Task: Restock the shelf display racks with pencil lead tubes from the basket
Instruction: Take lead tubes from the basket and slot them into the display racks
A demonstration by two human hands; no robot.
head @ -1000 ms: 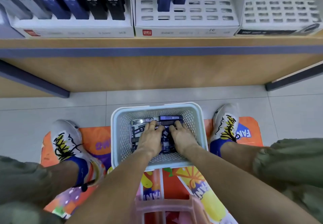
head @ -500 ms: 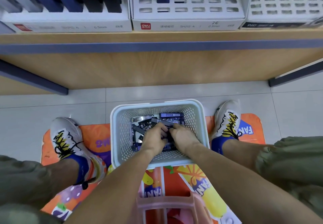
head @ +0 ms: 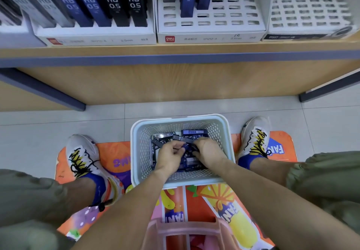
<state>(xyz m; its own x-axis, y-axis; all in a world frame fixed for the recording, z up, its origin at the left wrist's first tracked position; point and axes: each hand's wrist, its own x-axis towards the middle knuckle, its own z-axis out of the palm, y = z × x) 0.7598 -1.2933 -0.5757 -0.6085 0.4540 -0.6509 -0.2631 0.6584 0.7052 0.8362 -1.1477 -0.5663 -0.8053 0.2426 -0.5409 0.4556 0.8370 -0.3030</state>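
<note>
Seen from the head camera, a person is sitting low and looking straight down between their knees at a pale blue perforated basket (head: 136,152) that is standing on a bright orange fruit-print mat (head: 113,158) on a grey tiled floor. Both hands are reaching into the basket, which is holding a loose heap of dark blue and black lead tubes (head: 191,132). The left hand (head: 169,157) is curling its fingers and pinching the end of one blue tube (head: 184,146) between thumb and fingertips. The right hand (head: 208,153) is lying just beside it with fingers bent down among the tubes and touching a long black one; whether it is actually grasping anything cannot be told, since the fingers are hidden. A sneaker with yellow and black markings is resting on the mat at each side of the basket, the left shoe (head: 83,156) and the right shoe (head: 255,138), and olive trouser legs are filling the lower corners. A pink plastic stool edge (head: 185,228) is showing at the bottom. Above, on a wooden shelf (head: 175,49), white display racks are standing side by side: the left rack (head: 97,37) is packed with tubes marked HB 0.5, the middle rack (head: 210,23) is holding only a few at its back, and the right rack (head: 309,16) is showing mostly open slots
</note>
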